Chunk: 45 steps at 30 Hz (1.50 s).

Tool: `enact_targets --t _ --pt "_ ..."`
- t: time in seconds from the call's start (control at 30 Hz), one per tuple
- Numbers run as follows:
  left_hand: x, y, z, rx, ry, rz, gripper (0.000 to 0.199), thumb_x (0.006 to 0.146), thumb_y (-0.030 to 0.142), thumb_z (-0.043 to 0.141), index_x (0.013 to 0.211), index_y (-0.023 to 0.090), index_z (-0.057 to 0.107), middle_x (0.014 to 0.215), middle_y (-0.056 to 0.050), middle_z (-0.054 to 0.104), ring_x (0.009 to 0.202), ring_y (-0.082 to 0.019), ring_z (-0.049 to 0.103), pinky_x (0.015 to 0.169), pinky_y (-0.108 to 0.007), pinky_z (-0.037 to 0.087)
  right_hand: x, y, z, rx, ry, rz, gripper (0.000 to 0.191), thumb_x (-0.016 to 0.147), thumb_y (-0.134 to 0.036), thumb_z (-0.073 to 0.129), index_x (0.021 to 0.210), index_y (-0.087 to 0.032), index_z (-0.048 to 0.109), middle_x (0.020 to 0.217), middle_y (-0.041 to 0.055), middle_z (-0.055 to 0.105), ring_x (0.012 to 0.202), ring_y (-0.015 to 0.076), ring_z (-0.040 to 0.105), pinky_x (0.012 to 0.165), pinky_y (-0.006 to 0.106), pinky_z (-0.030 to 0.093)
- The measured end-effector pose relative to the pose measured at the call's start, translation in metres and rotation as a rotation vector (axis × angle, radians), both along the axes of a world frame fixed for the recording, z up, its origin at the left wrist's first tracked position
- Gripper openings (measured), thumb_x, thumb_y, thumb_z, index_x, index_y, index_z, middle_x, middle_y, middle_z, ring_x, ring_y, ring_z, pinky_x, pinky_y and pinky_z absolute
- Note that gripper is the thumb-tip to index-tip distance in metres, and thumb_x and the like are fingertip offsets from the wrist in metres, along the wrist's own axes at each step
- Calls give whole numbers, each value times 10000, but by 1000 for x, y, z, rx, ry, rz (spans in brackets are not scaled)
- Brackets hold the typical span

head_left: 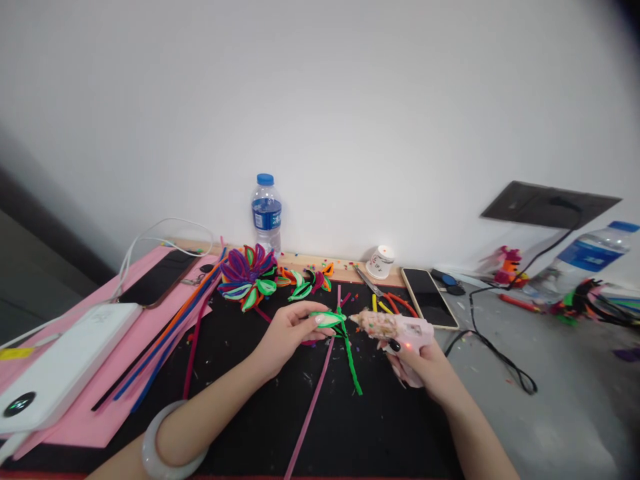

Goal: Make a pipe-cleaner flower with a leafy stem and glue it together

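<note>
My left hand (pixel 295 328) pinches a green and white pipe-cleaner petal (pixel 327 320) between thumb and fingers. Wrapped round the handle of a pale pink glue gun (pixel 400 328), my right hand (pixel 417 365) points its nozzle left, close to the petal's tip. A small red light glows on the gun's body. By the nozzle, a green pipe cleaner (pixel 353 363) hangs down toward the mat. A long pink pipe cleaner (pixel 315 413) runs from near the petal to the front edge. Whether the petal touches the green strand I cannot tell.
Behind my left hand lies a purple and green pipe-cleaner flower (pixel 247 277) beside a water bottle (pixel 267 213). Scissors (pixel 370 281), a white cup (pixel 381 261) and a phone (pixel 430 298) are at the back. A power bank (pixel 75 363) rests left; a black cable (pixel 505 357) loops right.
</note>
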State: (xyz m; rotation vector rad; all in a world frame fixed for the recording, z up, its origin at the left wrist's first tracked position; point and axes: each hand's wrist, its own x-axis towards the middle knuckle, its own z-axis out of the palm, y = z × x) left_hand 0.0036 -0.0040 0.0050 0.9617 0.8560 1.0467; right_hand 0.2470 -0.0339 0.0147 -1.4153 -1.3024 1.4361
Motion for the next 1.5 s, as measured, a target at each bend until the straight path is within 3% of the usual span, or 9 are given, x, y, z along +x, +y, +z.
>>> enact_targets --t 0.27,0.87,1.1,1.5 --pt "1 -3 5 -50 -101 -14 245 676 262 683 871 130 615 742 -39 681 669 -157 662 654 -244 506 -3 -2 3 -29 41 -6 420 635 -533 623 740 -153 480 439 -44 481 337 64 396 335 177 259" --pt "0 -4 1 -26 -125 -113 227 706 256 660 881 121 609 767 -59 685 670 -154 656 667 -264 508 -5 -3 9 -29 61 -29 431 632 -530 622 777 -136 523 437 -49 461 339 50 373 340 170 272" --pt "-1 -4 3 -41 -98 -92 230 690 264 674 867 127 621 765 -54 685 662 -160 654 667 -278 504 -3 -4 11 -52 112 5 476 618 -579 615 765 -132 545 438 -51 426 348 59 356 333 189 298" --pt "-1 -3 3 -25 -91 -87 246 690 271 672 877 120 619 764 -64 680 660 -161 653 649 -264 499 -2 -4 9 -57 56 26 415 641 -509 623 807 -148 504 430 -59 443 337 56 366 325 169 278"
